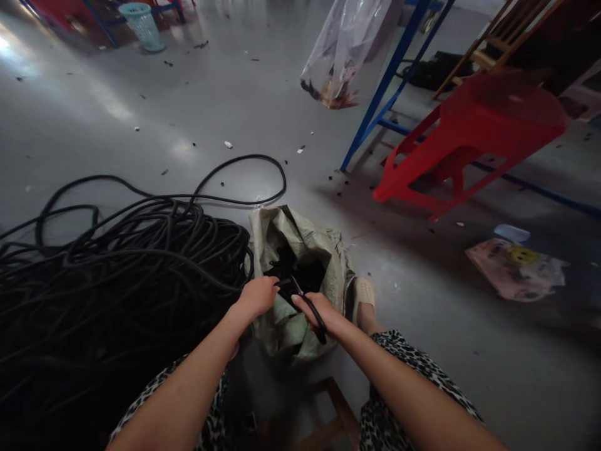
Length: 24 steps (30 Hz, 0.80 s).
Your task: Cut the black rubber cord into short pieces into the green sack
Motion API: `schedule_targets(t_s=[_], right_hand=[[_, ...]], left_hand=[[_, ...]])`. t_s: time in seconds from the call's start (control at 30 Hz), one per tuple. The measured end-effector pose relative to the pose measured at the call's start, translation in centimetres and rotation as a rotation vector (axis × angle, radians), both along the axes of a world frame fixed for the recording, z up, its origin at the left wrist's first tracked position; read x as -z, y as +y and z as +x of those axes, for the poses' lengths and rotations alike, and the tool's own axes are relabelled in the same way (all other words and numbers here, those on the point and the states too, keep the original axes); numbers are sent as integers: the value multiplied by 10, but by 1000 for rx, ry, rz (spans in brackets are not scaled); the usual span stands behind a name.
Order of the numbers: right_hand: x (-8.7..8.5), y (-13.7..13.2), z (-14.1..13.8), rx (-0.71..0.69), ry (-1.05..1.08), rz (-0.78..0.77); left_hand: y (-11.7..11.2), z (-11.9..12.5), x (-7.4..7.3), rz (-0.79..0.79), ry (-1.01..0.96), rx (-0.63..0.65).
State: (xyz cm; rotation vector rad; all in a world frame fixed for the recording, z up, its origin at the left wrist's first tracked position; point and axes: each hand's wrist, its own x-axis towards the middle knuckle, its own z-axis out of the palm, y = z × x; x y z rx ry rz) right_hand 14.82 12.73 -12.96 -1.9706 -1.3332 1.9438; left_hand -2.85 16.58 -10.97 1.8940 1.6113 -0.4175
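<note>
My right hand (pixel 320 309) is closed round a pair of scissors (pixel 315 313) with dark handles; the metal blades point up and left over the sack. Just left of it, my left hand (pixel 260 296) is closed, fingertips pinched at the sack's opening. A strand of black cable (pixel 218 283) runs from the large tangled pile (pixel 141 250) to this hand. Below both hands stands a pale green woven sack (pixel 335 250), its mouth wide and crumpled. Dark pieces (pixel 312 272) lie inside it, too shadowed to tell apart.
A red plastic stool (pixel 498 125) and a blue metal frame (pixel 382 94) are at the upper right. A clear plastic bag (pixel 345 56) stands beyond the sack. Printed packaging (pixel 516 269) lies on the floor at right, and a light blue basket (pixel 143 28) stands far left.
</note>
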Motion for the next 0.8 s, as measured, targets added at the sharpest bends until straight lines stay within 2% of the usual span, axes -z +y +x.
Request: schedule_targets(t_s=[0.13, 0.3, 0.8], right_hand=[[-9, 6, 1, 24, 48, -53], [-9, 4, -1, 50, 160, -99], [-8, 1, -3, -10, 206, -85]], left_hand=[[2, 0, 2, 49, -35, -59], [4, 1, 1, 86, -84, -93], [1, 5, 6, 88, -156, -35]])
